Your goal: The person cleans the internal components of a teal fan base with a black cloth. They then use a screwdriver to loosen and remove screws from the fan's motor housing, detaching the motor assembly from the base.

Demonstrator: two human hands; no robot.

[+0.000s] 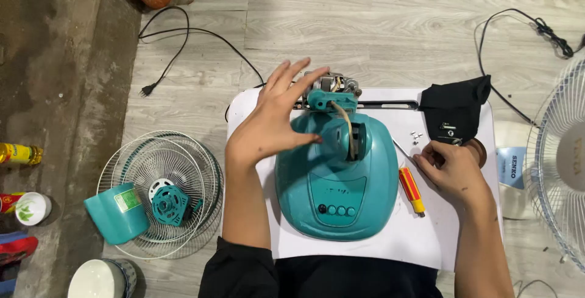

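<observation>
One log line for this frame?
left hand: open, on teal fan base | right hand: on white board, beside screwdriver

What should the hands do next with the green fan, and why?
Probably the right hand should lift the screwdriver toward the fan base. That hand rests on the board by the tool's shaft, while the left hand is spread open over the base's neck, beside the bare motor, as if steadying it. Small screws lie loose nearby.

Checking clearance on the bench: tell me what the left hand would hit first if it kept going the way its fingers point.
Probably the fan motor; the left hand points up-right at it, though height above it is unclear.
</observation>
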